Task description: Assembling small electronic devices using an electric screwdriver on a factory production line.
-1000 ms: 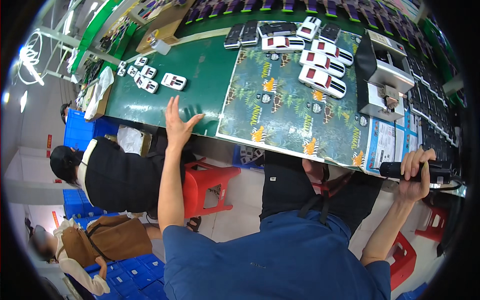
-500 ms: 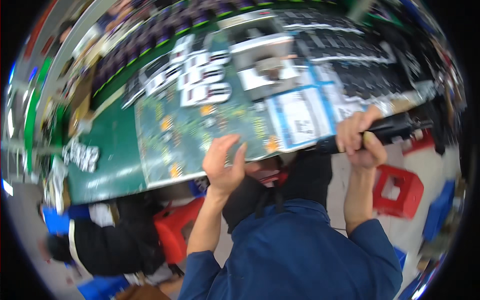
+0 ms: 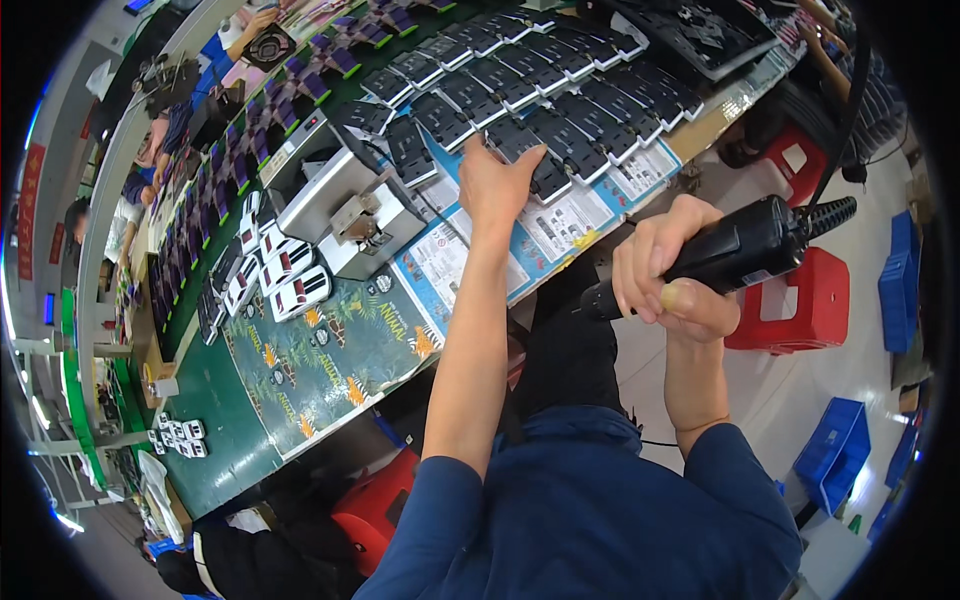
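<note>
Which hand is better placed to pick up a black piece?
Probably the left hand: it reaches to the rows of black pieces, thumb and fingers spread. The right hand grips a black handheld tool and sits farther off.

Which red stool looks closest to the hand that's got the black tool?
The red stool just right of the right hand, below the black tool; other red stools appear higher or lower left.

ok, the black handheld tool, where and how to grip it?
Probably best: wrap the black handheld tool around its thick cylindrical body, coming crosswise from the wearer's side. It slants across the view, narrow tip lower left and ribbed tail upper right, so gripping the body should leave both ends free. The right hand holds it toward the tip end.
</note>
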Action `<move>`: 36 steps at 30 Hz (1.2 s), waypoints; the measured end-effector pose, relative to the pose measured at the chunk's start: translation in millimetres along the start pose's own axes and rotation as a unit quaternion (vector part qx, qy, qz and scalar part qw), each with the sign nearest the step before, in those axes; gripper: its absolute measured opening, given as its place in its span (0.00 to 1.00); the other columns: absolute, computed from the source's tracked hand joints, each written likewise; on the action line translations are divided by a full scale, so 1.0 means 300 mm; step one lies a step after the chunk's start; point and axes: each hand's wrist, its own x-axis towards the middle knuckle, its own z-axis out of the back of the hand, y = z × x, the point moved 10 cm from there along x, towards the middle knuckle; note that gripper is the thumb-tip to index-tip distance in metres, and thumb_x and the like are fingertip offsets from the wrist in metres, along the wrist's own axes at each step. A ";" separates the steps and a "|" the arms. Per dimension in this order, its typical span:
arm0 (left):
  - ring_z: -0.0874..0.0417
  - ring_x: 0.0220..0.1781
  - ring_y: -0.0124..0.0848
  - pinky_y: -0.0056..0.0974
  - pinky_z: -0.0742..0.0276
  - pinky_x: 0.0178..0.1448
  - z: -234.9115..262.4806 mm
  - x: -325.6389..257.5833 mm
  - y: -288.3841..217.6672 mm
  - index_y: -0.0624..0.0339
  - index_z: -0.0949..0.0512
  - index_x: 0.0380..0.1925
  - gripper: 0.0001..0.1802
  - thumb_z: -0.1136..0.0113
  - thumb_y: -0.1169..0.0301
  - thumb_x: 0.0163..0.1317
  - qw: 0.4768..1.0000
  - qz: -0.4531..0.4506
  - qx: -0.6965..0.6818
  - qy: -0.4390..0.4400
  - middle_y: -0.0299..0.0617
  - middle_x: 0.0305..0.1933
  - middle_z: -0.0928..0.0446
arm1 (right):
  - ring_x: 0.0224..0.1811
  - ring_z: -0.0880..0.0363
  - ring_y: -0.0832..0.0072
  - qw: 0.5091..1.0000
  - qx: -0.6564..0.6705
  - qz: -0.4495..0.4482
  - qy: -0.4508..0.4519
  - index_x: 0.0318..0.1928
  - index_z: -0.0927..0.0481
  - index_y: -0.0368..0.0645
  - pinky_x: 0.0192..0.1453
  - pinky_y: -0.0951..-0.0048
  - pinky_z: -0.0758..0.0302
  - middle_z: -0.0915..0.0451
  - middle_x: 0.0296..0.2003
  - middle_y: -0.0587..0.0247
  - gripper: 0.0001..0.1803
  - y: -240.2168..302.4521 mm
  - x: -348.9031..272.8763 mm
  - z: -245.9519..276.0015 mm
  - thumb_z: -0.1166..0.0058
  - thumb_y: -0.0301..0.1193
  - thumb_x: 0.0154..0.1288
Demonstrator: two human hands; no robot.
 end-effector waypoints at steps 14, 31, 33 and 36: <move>0.15 0.46 0.34 0.39 0.17 0.52 0.389 -0.402 0.226 0.66 0.27 0.52 0.13 0.45 0.72 0.71 0.812 0.113 -0.572 -0.035 0.45 0.48 0.19 | 0.19 0.33 0.80 0.993 -0.028 0.081 0.080 0.42 0.31 0.41 0.29 0.73 0.30 0.32 0.22 0.68 0.12 -0.025 0.112 -0.130 0.47 0.34 0.67; 0.12 0.41 0.42 0.44 0.10 0.44 0.537 -0.485 0.545 0.68 0.29 0.48 0.11 0.45 0.73 0.70 0.770 0.180 -0.612 -0.013 0.55 0.43 0.18 | 0.17 0.25 0.83 0.933 -0.310 0.164 0.080 0.33 0.20 0.38 0.22 0.84 0.30 0.23 0.19 0.67 0.06 -0.527 0.385 -0.526 0.34 0.23 0.61; 0.12 0.41 0.41 0.44 0.10 0.44 0.539 -0.478 0.531 0.68 0.29 0.48 0.11 0.45 0.73 0.70 0.772 0.179 -0.610 -0.014 0.55 0.43 0.18 | 0.16 0.26 0.84 0.932 -0.313 0.164 0.074 0.30 0.20 0.38 0.21 0.84 0.30 0.22 0.18 0.67 0.08 -0.534 0.389 -0.534 0.32 0.25 0.60; 0.12 0.40 0.41 0.42 0.11 0.44 0.537 -0.474 0.525 0.67 0.29 0.49 0.11 0.45 0.73 0.70 0.777 0.179 -0.603 -0.014 0.55 0.43 0.18 | 0.15 0.26 0.84 0.915 -0.364 0.152 0.088 0.27 0.20 0.38 0.21 0.83 0.30 0.23 0.17 0.69 0.09 -0.549 0.407 -0.553 0.31 0.26 0.59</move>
